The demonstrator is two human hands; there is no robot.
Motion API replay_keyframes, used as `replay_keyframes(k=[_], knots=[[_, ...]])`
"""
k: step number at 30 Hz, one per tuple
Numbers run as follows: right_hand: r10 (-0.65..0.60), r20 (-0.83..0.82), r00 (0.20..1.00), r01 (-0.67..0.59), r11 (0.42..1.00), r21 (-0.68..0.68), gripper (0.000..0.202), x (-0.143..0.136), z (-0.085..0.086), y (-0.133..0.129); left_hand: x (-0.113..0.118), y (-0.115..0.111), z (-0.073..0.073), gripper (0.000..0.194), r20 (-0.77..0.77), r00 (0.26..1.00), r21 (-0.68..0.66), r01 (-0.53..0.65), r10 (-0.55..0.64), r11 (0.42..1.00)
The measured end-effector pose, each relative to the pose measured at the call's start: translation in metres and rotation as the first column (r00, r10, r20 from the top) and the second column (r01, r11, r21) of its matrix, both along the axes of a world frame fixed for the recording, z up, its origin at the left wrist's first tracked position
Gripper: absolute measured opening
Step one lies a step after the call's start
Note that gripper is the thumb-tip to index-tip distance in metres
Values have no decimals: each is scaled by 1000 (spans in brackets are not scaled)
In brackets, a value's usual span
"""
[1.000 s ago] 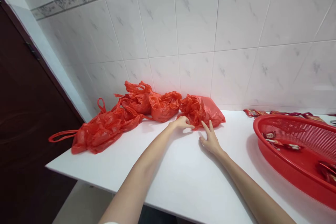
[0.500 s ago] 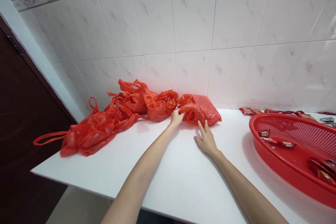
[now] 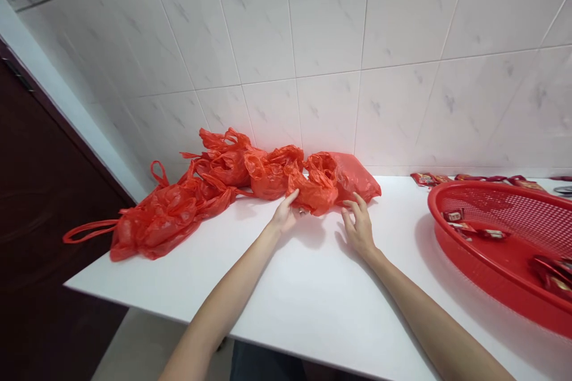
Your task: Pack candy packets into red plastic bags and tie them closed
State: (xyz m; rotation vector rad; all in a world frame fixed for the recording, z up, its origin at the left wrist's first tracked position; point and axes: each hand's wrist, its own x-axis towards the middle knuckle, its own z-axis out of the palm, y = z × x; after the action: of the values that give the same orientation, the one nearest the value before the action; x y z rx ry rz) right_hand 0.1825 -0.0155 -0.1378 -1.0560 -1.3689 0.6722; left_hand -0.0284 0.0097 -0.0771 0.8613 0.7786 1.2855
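Note:
A red plastic bag [image 3: 355, 175] lies on its side against the tiled wall, its crumpled mouth pulled toward me and to the left. My left hand [image 3: 285, 214] grips the edge of that mouth, thumb on top and the other fingers partly hidden beneath the plastic. At the bag's front right side is my right hand [image 3: 360, 229], fingers apart and curved, the tips at or just touching the plastic; it holds nothing. What the bag contains is hidden. Directly left of it sits another red plastic bag [image 3: 272, 181] with a gathered top.
More filled red bags [image 3: 165, 217] stretch along the left of the white table [image 3: 286, 309]. A red mesh basket [image 3: 491, 268] with small wrapped packets [image 3: 494, 234] stands at the right. Further packets [image 3: 424, 179] lie along the wall. A dark door [image 3: 40, 202] is at far left.
My left hand has drawn the bag's mouth toward me and down, spreading the crumpled plastic. My right hand has lifted slightly, its fingers now more curled. The camera view has shifted a little.

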Motion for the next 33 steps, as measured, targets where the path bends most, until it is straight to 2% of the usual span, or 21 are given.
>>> replay_keyframes(k=[2,6,9,12,14,18,24,33], knots=[[125,-102,987,-129,991,-33,50,-3,5,-7,1,-12,-11,29,-46,998,-7,49,-50,999],[322,-201,925,-348,931,-112,70,-14,12,-23,1,-25,-27,43,-174,980,15,103,-98,995],[373,-345,862,-441,885,-146,77,-19,18,-32,0,-29,-32,50,-221,973,57,79,-64,995],[361,-485,797,-496,849,-183,64,-19,22,-35,-2,-32,-34,50,-241,971,100,32,-7,994],[334,-491,805,-478,855,-201,51,-16,22,-34,-4,-32,-34,47,-247,968,117,-2,31,993],[251,-474,844,-383,901,-204,38,-10,18,-28,-17,-25,-35,36,-251,956,129,-125,154,984],[162,-470,868,-283,939,-198,27,-4,15,-21,-35,-13,-33,39,-202,917,144,-319,343,937],[114,-513,851,-233,957,-174,36,15,28,-20,-41,-9,-28,26,-149,914,99,-367,379,925]])
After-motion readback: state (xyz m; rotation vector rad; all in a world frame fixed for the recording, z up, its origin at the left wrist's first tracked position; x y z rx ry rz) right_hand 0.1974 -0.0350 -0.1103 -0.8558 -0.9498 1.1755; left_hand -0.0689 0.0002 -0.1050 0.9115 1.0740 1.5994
